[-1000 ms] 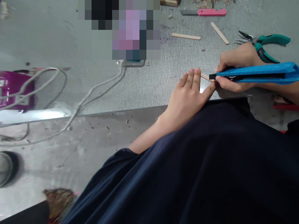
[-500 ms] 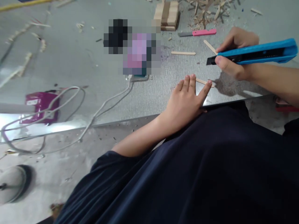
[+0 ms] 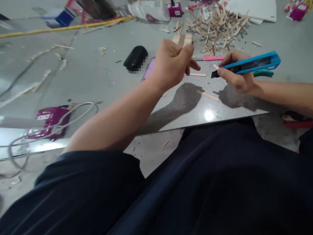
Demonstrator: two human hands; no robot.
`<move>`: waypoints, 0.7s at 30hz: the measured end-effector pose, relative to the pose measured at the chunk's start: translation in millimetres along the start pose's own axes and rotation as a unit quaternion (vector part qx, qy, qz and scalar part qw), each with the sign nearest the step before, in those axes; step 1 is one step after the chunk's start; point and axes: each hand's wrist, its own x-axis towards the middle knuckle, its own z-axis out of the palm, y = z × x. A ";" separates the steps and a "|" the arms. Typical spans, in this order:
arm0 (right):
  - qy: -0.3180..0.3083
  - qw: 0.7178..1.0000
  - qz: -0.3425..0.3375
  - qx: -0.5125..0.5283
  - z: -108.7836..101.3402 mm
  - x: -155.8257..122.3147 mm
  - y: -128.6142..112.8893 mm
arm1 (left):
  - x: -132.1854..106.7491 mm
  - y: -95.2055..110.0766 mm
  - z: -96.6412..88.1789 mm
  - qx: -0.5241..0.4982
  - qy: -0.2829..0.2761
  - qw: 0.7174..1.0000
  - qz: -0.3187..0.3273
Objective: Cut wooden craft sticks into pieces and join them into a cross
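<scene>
My right hand (image 3: pixel 236 71) grips a blue utility knife (image 3: pixel 259 62) above the table, its dark tip pointing left. Close to those fingers, the end of a wooden craft stick (image 3: pixel 216 66) shows. Raised over the table, my left hand (image 3: pixel 174 63) has its thumb against a curled index finger and other fingers partly extended; anything pinched there is hidden. One craft stick (image 3: pixel 207 95) lies bare near the front edge, and another craft stick (image 3: pixel 198 75) lies beyond it. Behind the left hand is a banded bundle of sticks (image 3: pixel 181 39), partly covered.
A pink-handled blade (image 3: pixel 213 58) lies behind the sticks, with a heap of wood scraps (image 3: pixel 220 26) farther back. A black mouse-shaped object (image 3: pixel 136 58) and a partly hidden phone (image 3: pixel 148 69) are left. A green handle (image 3: pixel 263 73) shows behind the knife. A white cable (image 3: pixel 83 106) loops at left.
My left hand has lifted off the front craft stick and moved up and away, over the phone toward the bundle. My right hand still holds the utility knife. The camera view has shifted.
</scene>
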 end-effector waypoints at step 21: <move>0.093 0.995 -0.015 0.045 23.2 4.9 14.9 | -1.3 -50.4 14.6 -0.038 -0.182 0.969 0.160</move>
